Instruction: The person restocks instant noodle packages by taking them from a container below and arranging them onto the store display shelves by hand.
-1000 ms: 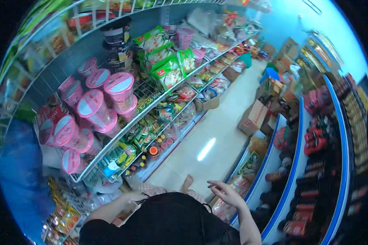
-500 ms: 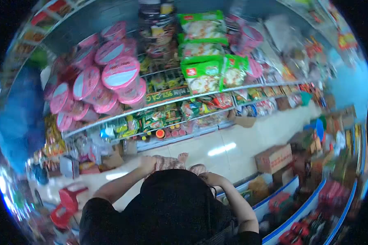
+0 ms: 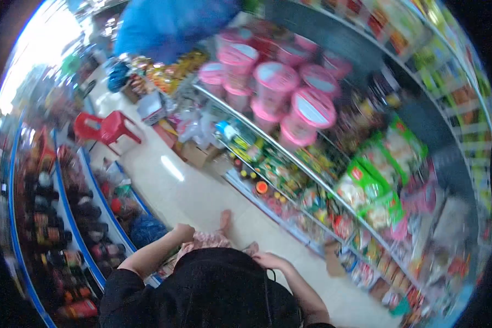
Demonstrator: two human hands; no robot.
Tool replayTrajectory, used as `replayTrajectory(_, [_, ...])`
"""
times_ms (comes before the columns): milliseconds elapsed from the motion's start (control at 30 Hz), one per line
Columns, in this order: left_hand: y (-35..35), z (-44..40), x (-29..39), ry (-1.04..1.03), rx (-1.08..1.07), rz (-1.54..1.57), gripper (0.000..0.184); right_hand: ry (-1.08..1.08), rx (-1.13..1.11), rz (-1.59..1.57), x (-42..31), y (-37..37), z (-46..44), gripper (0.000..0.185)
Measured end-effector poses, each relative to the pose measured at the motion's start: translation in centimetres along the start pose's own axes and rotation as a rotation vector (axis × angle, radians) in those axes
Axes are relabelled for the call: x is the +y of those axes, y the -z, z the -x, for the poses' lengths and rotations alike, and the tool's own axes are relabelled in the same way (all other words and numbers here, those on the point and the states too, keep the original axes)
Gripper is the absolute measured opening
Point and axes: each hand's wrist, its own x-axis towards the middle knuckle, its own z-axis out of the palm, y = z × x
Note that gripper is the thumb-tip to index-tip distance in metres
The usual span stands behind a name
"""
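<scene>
My left hand (image 3: 184,232) is closed in a fist beside the pink patterned clothing (image 3: 205,239) on my legs. Whatever its fingers may hold is hidden. My right hand (image 3: 268,261) has its fingers curled near the front of my black top (image 3: 218,284). A thin dark cord hangs next to it. I cannot make out what lies in those fingers. Both hands are at waist height, apart from the shelf goods. A bare foot (image 3: 226,218) shows on the floor in front of me.
Pink lidded tubs (image 3: 311,112) and green packets (image 3: 363,180) fill the shelf ahead, with bottles and packets below. A red plastic chair (image 3: 115,130) stands on the tiled floor (image 3: 191,191). Blue-edged shelves (image 3: 65,191) of jars line my left. A large blue bag (image 3: 172,27) is at the top.
My view has turned left, so the pink tubs and green packets sit further right. The red chair and left-hand shelves show more fully. Both hands remain at my waist.
</scene>
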Motion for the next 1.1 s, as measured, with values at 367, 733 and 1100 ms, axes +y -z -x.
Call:
replayTrajectory(367, [-6.1,4.1,-11.7,-0.079,-0.058,0.662,0.025,0.001,-0.533,0.127,-10.0,3.8,-18.6,0.04])
replayTrajectory(733, [-2.7,3.5,-40.8,-0.05,0.055,0.41,0.021,0.071,-0.636,0.573,-27.6,2.8,-50.4,0.037])
replayTrajectory(1100, [13.0,-4.7,-66.7,0.042,0.557,0.471,0.04,0.129,-0.221,0.572,-35.6,17.2,-76.9,0.042])
